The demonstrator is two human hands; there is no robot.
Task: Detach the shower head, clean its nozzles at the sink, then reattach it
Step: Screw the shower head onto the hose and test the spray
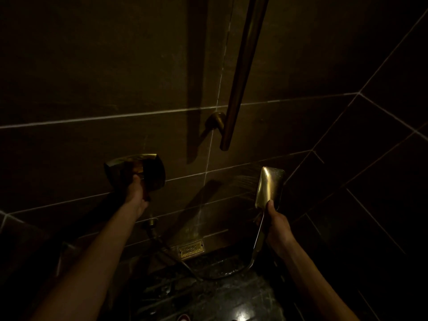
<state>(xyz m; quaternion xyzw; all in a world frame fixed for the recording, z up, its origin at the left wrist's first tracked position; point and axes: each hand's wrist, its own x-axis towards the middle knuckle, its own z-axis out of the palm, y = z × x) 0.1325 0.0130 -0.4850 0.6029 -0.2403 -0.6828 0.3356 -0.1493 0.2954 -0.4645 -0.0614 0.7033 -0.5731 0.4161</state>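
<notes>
A gold, flat rectangular shower head (269, 186) is held upright in front of the tiled wall; fine water jets spray from it to the left. My right hand (276, 227) grips its handle from below. Its metal hose (222, 273) loops down and left to a wall outlet (151, 222). My left hand (136, 189) holds the lever of the gold mixer plate (148, 169) on the wall. The hand hides the lever itself.
A gold vertical slide rail (240, 72) with a wall bracket (216, 120) hangs above, between my two arms. A small gold drain plate (191, 249) sits at the wall's foot. The dark wet floor (243, 302) lies below. Tiled walls meet in a corner at the right.
</notes>
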